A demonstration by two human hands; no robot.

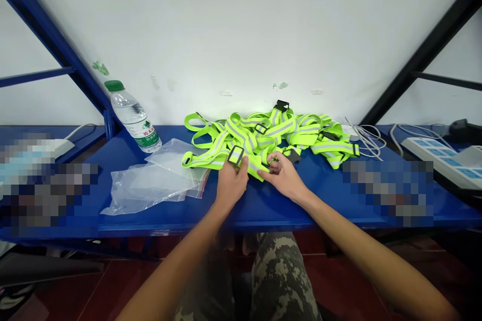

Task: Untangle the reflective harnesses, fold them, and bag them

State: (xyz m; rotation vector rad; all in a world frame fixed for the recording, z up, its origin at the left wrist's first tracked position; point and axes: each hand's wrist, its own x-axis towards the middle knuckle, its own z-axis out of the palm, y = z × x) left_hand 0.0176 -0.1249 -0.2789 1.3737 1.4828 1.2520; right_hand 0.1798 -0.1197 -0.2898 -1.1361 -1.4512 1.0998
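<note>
Holding: The person's left hand [232, 183] and right hand [283, 176] are both on one neon yellow reflective strap [251, 164], at the front edge of a strap pile and near the middle of the blue metal surface [256, 210].

Left grip: Thumb and fingers are closed together on the strap, just under a black plastic buckle [236, 155], which stands tilted above the hand.

Right grip: The fingers are curled and closed on the same strap, close beside the left hand. A small dark part shows at the fingers, but it is too small to tell what it is.

Strap pile: Many more straps of this kind [271, 135], with silver stripes and black buckles, lie tangled together on the surface, near the white wall [241, 25].

Left side: Clear plastic bags [158, 185] lie flat just beside the strap pile. Behind them stands a water bottle [131, 116] with a green cap, near a blue steel frame [48, 35].

Right side: White cables [367, 140] lie beside the end of the pile. Farther right is a white device with blue squares [433, 158].

Blurred parts: Two pixelated patches on the surface cannot be read.

Below: Camouflage trousers [280, 276] show under the surface edge, above a red tile floor [116, 281].
</note>
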